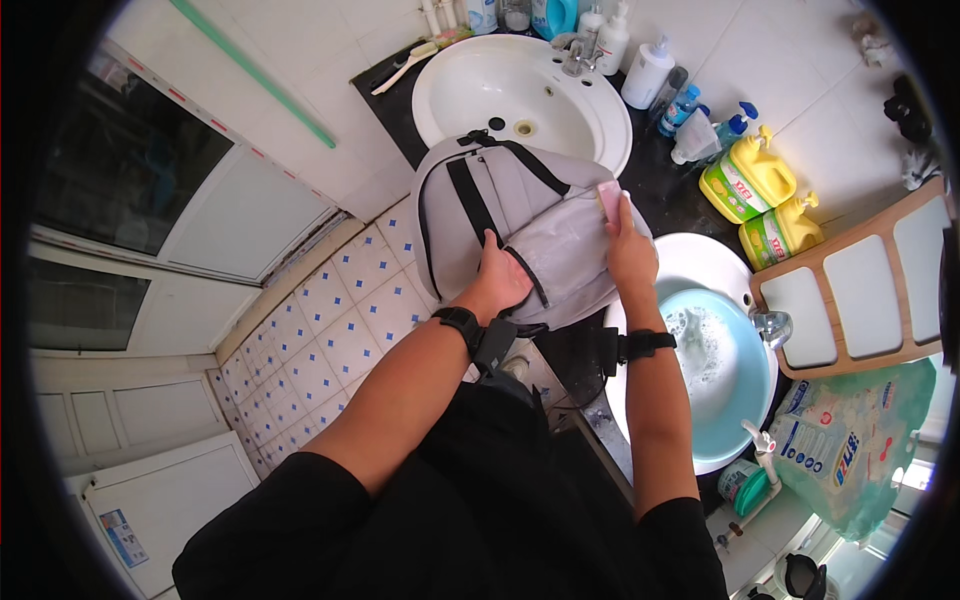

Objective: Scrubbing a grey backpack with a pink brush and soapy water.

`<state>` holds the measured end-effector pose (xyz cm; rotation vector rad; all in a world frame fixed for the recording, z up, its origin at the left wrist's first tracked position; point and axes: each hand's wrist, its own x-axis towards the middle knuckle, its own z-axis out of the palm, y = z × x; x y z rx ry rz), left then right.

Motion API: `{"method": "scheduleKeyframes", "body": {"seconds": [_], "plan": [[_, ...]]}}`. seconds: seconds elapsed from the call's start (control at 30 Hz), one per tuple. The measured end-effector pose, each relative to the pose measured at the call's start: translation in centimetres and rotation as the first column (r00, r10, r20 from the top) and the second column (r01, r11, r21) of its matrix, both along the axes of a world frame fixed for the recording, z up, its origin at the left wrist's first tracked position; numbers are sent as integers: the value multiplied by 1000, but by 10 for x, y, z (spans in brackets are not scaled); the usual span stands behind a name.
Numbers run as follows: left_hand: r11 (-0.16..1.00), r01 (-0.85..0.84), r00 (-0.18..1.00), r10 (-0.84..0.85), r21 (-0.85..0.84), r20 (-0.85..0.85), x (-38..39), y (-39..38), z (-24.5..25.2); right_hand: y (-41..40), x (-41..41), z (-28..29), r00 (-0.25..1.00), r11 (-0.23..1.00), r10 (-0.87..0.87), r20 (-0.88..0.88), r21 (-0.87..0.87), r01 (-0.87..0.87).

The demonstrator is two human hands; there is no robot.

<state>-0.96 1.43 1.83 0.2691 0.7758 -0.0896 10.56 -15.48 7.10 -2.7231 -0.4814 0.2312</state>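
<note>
A light grey backpack (517,202) with black straps and zip trim lies tilted over the front of the white washbasin (616,135). My left hand (504,271) holds it by a side pocket (566,244), fingers tucked inside the black-edged opening and hidden, thumb outside. In my right hand (630,251) is a small pink block (609,196), pressed against the fabric near the pocket's far end. Whether it is a sponge or a brush, I cannot tell. The pocket fabric looks damp and creased.
Right of the backpack, a light blue tub (731,405) of sudsy water sits in a second white basin (679,255) under a tap (772,328). Yellow pump jugs (746,180) and several bottles line the wall. A wood-framed panel (862,292) leans beside the tub.
</note>
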Motion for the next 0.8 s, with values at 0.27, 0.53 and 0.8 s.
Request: {"method": "scheduleKeyframes", "body": {"seconds": [0.27, 0.53, 0.8], "plan": [[999, 50, 998, -49, -20, 42, 1, 2, 1, 20, -51, -21, 967, 968, 252, -47, -10, -253], [999, -21, 998, 20, 24, 55, 3, -6, 3, 36, -80, -20, 938, 943, 332, -95, 20, -332], [1000, 26, 1000, -26, 0, 3, 2, 0, 5, 15, -8, -4, 1000, 999, 27, -5, -30, -27]]}}
